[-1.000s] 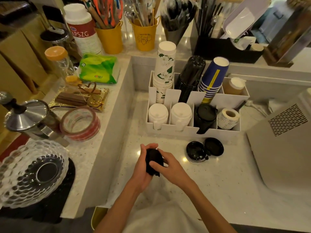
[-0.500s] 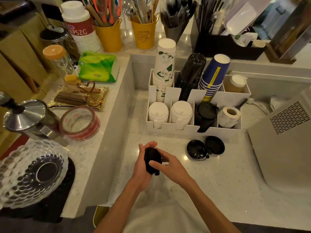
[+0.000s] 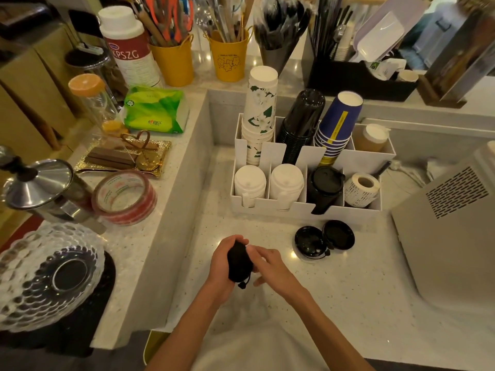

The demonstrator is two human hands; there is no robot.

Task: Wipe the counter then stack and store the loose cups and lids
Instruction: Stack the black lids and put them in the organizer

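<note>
- The bench (image 3: 348, 303) is a pale speckled surface that carries the task's things. A raised ledge (image 3: 166, 204) borders it on the left.
- A grey appliance (image 3: 450, 223) with a vent grille stands on the bench at the right edge.
- A clear glass dish (image 3: 40, 277) sits on the ledge, near left.
- A white organiser (image 3: 302, 211) stands at the back of the bench, divided into two rows of compartments.
- The rear row holds three inverted cup stacks, from left to right: floral cups (image 3: 261, 108), black cups (image 3: 301, 121) and blue cups (image 3: 337, 124). The blue stack tilts to the right.
- The front row holds white lids (image 3: 250, 180) in the two left compartments, stored black lids (image 3: 325, 183) in the third and a label roll (image 3: 361, 187) in the fourth.
- The left grip (image 3: 223, 266) is above the near bench, fingers curled round a held black lid (image 3: 238, 261), which is turned edge-on. Whether this is one lid or several nested cannot be told.
- The right grip (image 3: 270, 266) is just beside it, fingertips at the right face of the held black lid. Motion blur hides whether it is pinching or only touching.
- Two loose black lids (image 3: 309, 241) lie flat on the bench, touching each other, between the organiser and the right grip.
</note>
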